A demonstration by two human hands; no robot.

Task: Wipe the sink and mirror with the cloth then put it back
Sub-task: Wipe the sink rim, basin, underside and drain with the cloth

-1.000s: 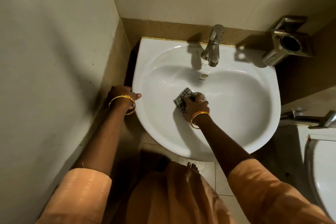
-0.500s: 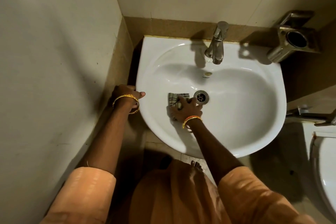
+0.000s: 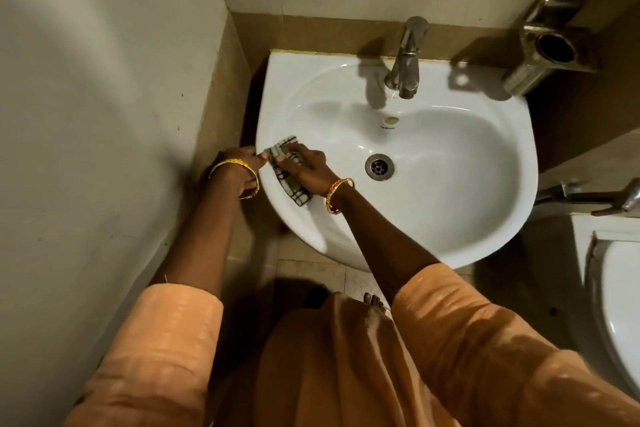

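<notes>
From the head view, looking down over the person's own arms, the wiping of the sink [image 3: 450, 218] is the step in hand: the right hand [image 3: 308, 166] presses the checked cloth [image 3: 289, 177] flat against the left inner slope of the basin, just inside the rim and well to the left of the drain [image 3: 379, 167]. The cloth lies bunched under the palm, one end poking out toward the rim above the knuckles and the other trailing down toward the wrist. The fingers [image 3: 294, 153] of that hand are laid close together and curled lightly over the fabric, holding it down rather than pinching it. The left hand [image 3: 239, 170] rests on the outer left edge of the basin, its fingers bent over the rim so the tips come just beside the cloth; whether they touch it I cannot tell. It seems to brace the body. I judge the task to be early, since the right half of the bowl, the ledge around the tap [image 3: 405, 59] and the mirror, which is out of sight here, all remain to be done. The next move likely calls for a firm sweep of the cloth along the curve of the bowl, keeping the palm's pressure even so the fabric does not roll up.
</notes>
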